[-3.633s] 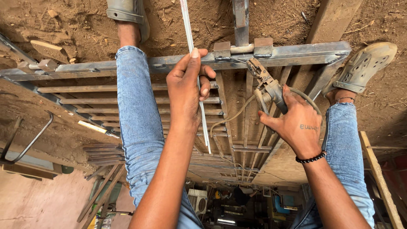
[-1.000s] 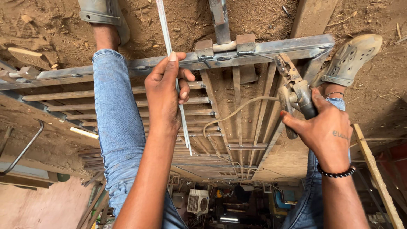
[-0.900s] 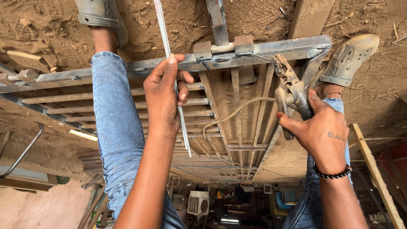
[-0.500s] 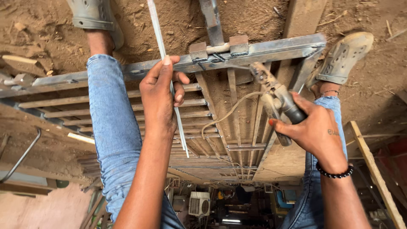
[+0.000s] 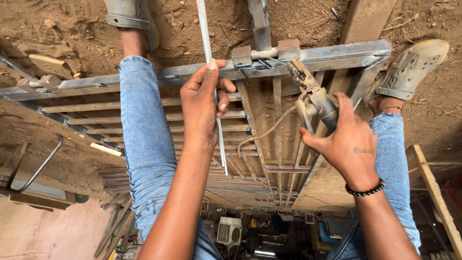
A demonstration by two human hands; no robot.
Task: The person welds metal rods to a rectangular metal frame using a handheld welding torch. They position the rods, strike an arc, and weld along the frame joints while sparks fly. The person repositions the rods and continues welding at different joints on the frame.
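My left hand (image 5: 204,103) is closed on the thin pale metal strip (image 5: 211,82), laid across the rusty steel slatted gate frame (image 5: 337,55). Right hand (image 5: 349,142) grips the grey welding electrode holder (image 5: 313,94). Risks as I see them: strip shifting, fingers near the tip, the cable snagging.

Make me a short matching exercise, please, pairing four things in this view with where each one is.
Things:
1. thin metal strip
2. electrode holder
3. beaded bracelet
4. grey clog

Places:
A. on the right wrist
B. in the left hand
C. on dirt at upper right
D. in the right hand

Pairs: 1-B, 2-D, 3-A, 4-C
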